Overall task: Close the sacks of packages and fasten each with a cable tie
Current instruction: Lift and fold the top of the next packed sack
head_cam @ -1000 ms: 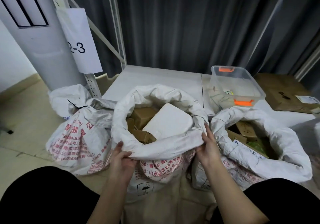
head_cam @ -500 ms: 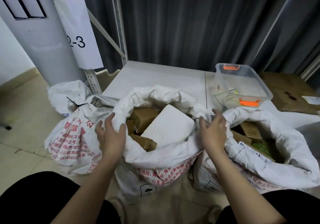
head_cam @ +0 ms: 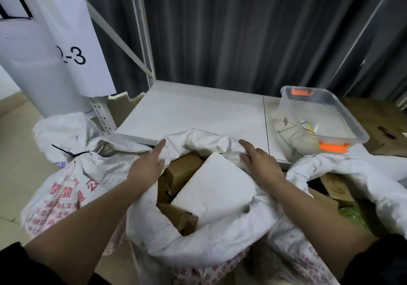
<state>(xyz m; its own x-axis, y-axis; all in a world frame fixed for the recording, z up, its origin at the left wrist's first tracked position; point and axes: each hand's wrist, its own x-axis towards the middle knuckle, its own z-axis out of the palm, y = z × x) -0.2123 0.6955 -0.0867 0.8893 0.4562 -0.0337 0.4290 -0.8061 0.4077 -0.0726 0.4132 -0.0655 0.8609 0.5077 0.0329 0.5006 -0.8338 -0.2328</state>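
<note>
both hands (head_cam: 149, 165) on sack rim (head_cam: 204, 139)

Left hand (head_cam: 147, 166), right hand (head_cam: 259, 164) outstretched
</note>
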